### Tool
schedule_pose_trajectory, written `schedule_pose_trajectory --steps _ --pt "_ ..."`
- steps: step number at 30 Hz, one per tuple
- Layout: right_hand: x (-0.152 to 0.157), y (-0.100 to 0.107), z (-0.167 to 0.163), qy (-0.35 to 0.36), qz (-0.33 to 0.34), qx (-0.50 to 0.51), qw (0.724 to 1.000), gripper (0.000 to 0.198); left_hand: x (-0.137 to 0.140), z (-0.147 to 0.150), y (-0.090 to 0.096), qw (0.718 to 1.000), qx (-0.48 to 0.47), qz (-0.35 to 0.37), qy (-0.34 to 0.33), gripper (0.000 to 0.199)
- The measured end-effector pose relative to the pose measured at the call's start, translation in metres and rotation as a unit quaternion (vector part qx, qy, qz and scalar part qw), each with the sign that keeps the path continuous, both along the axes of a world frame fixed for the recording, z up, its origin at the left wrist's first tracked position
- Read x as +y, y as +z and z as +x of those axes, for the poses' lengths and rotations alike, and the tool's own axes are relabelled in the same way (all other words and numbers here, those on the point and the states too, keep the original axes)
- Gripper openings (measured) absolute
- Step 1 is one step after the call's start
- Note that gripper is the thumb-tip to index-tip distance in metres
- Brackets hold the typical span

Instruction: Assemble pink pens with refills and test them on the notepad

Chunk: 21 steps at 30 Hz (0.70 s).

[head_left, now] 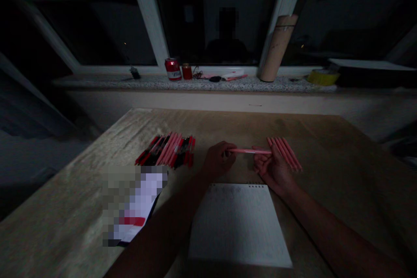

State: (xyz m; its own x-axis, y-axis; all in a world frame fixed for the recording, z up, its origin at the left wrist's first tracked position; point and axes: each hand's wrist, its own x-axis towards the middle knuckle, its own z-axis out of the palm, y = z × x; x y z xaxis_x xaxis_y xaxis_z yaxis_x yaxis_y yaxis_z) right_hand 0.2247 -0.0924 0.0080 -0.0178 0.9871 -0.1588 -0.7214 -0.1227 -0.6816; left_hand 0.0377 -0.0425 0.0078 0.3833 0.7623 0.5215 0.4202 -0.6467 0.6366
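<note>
A slim pink pencil [249, 151] lies level between my two hands above the table. My left hand [220, 158] pinches its left end between thumb and fingers. At the right end, my right hand [276, 167] grips it with the thumb over it and the other fingers curled below. Just beyond the right hand is a row of several pink pencils [286, 154], lying side by side at a slant. Left of my left hand lies a wider bunch [167, 151] of pink pencils mixed with red and black pens.
A spiral notepad [239, 226] with a blank page lies below my hands. A phone [140, 204], partly blurred out, is at left. Along the windowsill [146, 82] stand a red can [173, 69], a small red jar [186, 71], a tall wooden-looking cylinder [278, 47] and yellow tape [322, 77].
</note>
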Motion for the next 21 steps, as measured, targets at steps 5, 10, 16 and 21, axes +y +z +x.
schedule_pose_trajectory --steps 5,10,16,21 --pt "0.0000 -0.0005 0.0028 0.017 0.016 0.048 0.999 0.036 -0.0004 -0.0008 0.0012 1.000 -0.010 -0.018 -0.011 0.025" --pt "-0.0009 -0.0006 0.0056 0.020 0.002 0.077 0.997 0.031 -0.0006 0.0002 0.0001 0.999 0.007 -0.031 -0.019 0.025" --pt "-0.0006 -0.0023 0.0066 0.024 -0.007 0.088 0.996 0.029 -0.0001 0.0000 0.0006 0.999 0.010 -0.040 -0.024 0.026" --pt "-0.0008 -0.0023 0.0061 0.015 -0.007 0.087 0.996 0.026 -0.0007 0.0003 0.0013 0.999 0.010 -0.033 -0.018 0.024"
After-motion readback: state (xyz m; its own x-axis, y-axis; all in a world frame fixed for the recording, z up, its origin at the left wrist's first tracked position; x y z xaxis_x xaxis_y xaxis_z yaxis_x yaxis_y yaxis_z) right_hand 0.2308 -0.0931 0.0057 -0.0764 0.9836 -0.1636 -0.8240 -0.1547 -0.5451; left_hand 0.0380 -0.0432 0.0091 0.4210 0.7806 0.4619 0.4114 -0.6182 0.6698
